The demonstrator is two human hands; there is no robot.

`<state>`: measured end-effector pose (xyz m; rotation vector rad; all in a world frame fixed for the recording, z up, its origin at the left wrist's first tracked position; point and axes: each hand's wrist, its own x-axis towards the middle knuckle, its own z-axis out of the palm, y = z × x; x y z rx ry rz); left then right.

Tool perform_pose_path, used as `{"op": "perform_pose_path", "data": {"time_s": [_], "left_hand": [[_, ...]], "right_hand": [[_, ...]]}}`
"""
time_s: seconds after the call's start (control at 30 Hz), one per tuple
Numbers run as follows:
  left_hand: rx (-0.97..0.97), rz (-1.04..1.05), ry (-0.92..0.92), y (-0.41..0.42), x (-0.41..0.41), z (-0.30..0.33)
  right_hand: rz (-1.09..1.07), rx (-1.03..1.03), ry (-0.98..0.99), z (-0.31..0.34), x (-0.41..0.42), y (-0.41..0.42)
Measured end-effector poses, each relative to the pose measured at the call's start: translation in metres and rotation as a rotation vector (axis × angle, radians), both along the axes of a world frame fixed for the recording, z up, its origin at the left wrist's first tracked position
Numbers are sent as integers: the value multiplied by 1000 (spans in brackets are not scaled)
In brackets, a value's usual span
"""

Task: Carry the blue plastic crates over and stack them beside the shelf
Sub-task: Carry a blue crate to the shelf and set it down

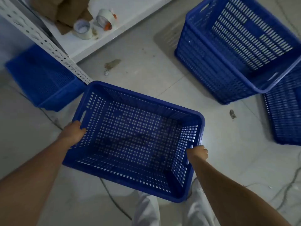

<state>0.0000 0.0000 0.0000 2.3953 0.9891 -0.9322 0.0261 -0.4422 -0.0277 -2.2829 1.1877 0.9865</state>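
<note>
An empty blue perforated crate (133, 137) hangs in front of me above the floor. My left hand (73, 132) grips its left rim and my right hand (198, 153) grips its right rim. The white metal shelf (48, 41) stands at the upper left, its slotted post just beyond the crate's far corner. Another blue crate (42, 79) sits on the floor to the left of that post. At the upper right a stack of blue crates (231, 46) stands on the floor, with one more crate (285, 111) lying beside it at the right edge.
On the shelf board lie tape rolls (83, 29) and brown cardboard (65, 10). Scraps of litter (112, 64) and a thin cable (112, 196) lie on the light tiled floor. My white trouser legs (146, 211) show below the crate.
</note>
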Motion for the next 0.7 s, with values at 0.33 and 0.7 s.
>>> {"op": "perform_pose_path", "data": {"time_s": [0.33,0.7], "left_hand": [[26,154,76,21,7,-57],[-65,542,86,43,31,-77]], "right_hand": [[-235,-34,39,-59,15,-3],[-555,127,-29,-71,29,-33]]}}
